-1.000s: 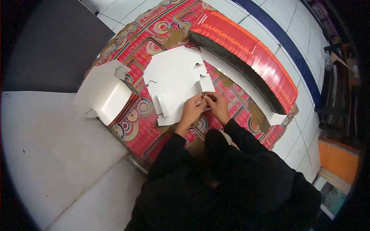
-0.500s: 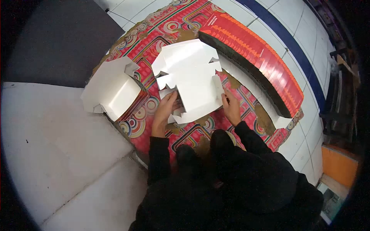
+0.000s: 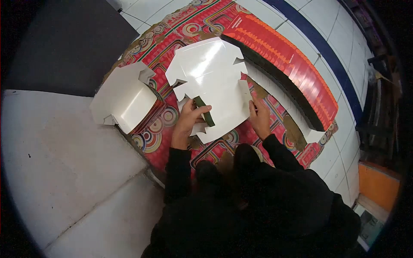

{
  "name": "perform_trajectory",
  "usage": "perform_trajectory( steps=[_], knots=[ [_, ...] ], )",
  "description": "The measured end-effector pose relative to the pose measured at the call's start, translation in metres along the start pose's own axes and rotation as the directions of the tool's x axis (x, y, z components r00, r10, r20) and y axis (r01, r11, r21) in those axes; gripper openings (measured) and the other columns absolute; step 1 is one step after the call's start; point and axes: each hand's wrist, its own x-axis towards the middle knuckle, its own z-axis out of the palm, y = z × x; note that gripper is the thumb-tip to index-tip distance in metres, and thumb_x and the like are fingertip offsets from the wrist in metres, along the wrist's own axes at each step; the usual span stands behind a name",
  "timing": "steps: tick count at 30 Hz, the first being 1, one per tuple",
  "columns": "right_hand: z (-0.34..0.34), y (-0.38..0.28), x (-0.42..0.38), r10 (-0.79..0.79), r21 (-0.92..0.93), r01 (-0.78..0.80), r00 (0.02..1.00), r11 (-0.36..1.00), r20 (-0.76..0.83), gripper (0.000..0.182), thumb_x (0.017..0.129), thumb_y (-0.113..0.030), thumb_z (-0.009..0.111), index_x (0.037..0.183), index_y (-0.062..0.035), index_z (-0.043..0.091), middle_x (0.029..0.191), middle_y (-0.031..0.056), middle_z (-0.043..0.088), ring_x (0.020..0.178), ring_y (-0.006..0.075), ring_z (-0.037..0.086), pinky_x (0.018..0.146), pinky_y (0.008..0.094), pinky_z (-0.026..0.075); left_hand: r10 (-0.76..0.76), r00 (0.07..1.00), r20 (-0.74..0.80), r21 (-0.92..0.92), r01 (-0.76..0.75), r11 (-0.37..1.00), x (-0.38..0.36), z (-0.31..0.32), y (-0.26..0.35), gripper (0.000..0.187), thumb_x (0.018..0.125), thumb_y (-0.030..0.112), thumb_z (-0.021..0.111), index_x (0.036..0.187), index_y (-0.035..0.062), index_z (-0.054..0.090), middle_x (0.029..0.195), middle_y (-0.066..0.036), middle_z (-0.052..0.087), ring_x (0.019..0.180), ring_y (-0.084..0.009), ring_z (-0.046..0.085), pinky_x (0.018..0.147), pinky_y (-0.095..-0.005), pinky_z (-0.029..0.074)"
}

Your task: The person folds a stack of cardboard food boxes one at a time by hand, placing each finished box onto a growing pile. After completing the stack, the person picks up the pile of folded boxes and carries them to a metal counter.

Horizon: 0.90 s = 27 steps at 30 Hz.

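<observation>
A flat white die-cut cardboard box blank (image 3: pixel 213 81) lies spread on a red patterned mat (image 3: pixel 161 129), white side up. My left hand (image 3: pixel 189 118) grips its near-left flap and has folded it over, so the flap's dark green underside (image 3: pixel 203 111) shows. My right hand (image 3: pixel 260 117) presses down on the blank's right edge flap, fingers flat on it. Both arms wear black sleeves.
A stack of white folded blanks (image 3: pixel 124 98) sits at the mat's left edge. A long curved row of red and orange flat blanks (image 3: pixel 292 60) runs along the right. White tiled floor (image 3: pixel 64 172) lies to the left, and a dark panel (image 3: pixel 56 47) at top left.
Both hands moved apart from the blank's near corner to its left and right flaps. The blank opened out flat, and the left hand has folded the near-left flap over.
</observation>
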Motion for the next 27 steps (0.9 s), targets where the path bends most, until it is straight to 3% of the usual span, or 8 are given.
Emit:
perform_trajectory(
  steps=[2,5,8,10,11,13,20,27],
  knots=[
    [0.0,-0.001,0.0,-0.038,-0.004,0.038,0.999,0.999,-0.022,0.033,0.097,-0.013,0.054,0.128,-0.0021,0.061,0.091,0.0224,0.065,0.075,0.0285,0.063,0.072,0.036,0.05,-0.009,1.0,-0.027,-0.024,0.009,1.0,0.002,0.0,-0.002,0.054,0.078,0.022,0.081,0.12,0.0006,0.055,0.109,-0.01,0.064,0.09,-0.0173,0.066,0.068,-0.0289,0.057],
    [-0.005,-0.026,0.002,0.087,0.022,-0.088,0.994,0.996,0.067,0.034,0.095,-0.015,0.059,0.128,-0.0045,0.061,0.098,0.0176,0.065,0.085,0.0314,0.063,0.078,0.0394,0.05,-0.008,0.997,-0.082,-0.019,0.007,1.0,0.002,0.003,-0.002,0.054,0.077,0.023,0.082,0.118,0.0002,0.055,0.107,-0.009,0.064,0.088,-0.017,0.066,0.064,-0.0281,0.056],
    [-0.011,-0.058,-0.002,-0.266,-0.19,0.217,0.92,0.958,-0.287,0.038,0.087,-0.018,0.069,0.124,-0.0085,0.063,0.106,0.0122,0.064,0.097,0.0334,0.06,0.084,0.044,0.048,-0.001,0.986,-0.165,0.011,0.002,1.0,0.005,0.008,-0.003,0.053,0.078,0.024,0.083,0.117,0.0008,0.056,0.105,-0.009,0.065,0.087,-0.0161,0.066,0.062,-0.0273,0.055],
    [-0.019,-0.069,-0.013,-0.535,-0.202,0.566,0.823,0.799,0.192,0.044,0.079,-0.022,0.076,0.118,-0.0106,0.063,0.111,0.0089,0.061,0.106,0.0336,0.057,0.091,0.0458,0.044,0.044,0.972,-0.23,-0.037,-0.053,0.998,0.008,0.016,-0.002,0.052,0.079,0.027,0.083,0.116,0.0017,0.056,0.103,-0.007,0.066,0.085,-0.0144,0.066,0.061,-0.0265,0.054],
    [-0.015,-0.074,-0.018,-0.534,-0.206,0.566,0.824,0.799,0.192,0.044,0.079,-0.022,0.076,0.118,-0.0106,0.063,0.111,0.0089,0.061,0.106,0.0336,0.057,0.091,0.0458,0.044,0.05,0.964,-0.261,-0.037,-0.062,0.997,0.006,0.02,-0.003,0.05,0.08,0.026,0.083,0.114,0.0021,0.056,0.102,-0.006,0.066,0.082,-0.0127,0.066,0.059,-0.0246,0.053],
    [-0.002,-0.086,-0.024,-0.641,-0.185,0.727,0.676,0.661,0.364,0.035,0.078,-0.021,0.075,0.108,-0.0087,0.063,0.102,0.0097,0.061,0.1,0.0291,0.059,0.09,0.0425,0.042,0.057,0.958,-0.281,-0.044,-0.072,0.996,0.009,0.027,-0.009,0.048,0.08,0.026,0.083,0.113,0.0026,0.056,0.101,-0.005,0.066,0.081,-0.0122,0.066,0.058,-0.0233,0.052],
    [0.017,-0.072,-0.031,-0.297,-0.208,0.328,0.94,0.922,0.167,0.015,0.084,-0.015,0.069,0.089,-0.0078,0.058,0.087,0.0069,0.058,0.087,0.0268,0.056,0.081,0.0408,0.038,0.084,0.943,-0.321,-0.119,-0.128,0.985,0.005,0.045,-0.017,0.047,0.082,0.024,0.082,0.113,0.0025,0.054,0.101,-0.006,0.065,0.083,-0.0115,0.065,0.059,-0.0228,0.052],
    [0.021,-0.078,-0.031,-0.311,-0.241,0.343,0.937,0.908,0.159,0.014,0.086,-0.015,0.069,0.084,-0.0081,0.058,0.08,0.0059,0.058,0.077,0.0266,0.054,0.078,0.04,0.036,0.207,0.95,-0.234,-0.047,-0.224,0.974,0.002,0.054,-0.032,0.04,0.088,0.024,0.076,0.112,0.0028,0.053,0.103,-0.006,0.064,0.087,-0.011,0.064,0.063,-0.0244,0.054]
  ],
)
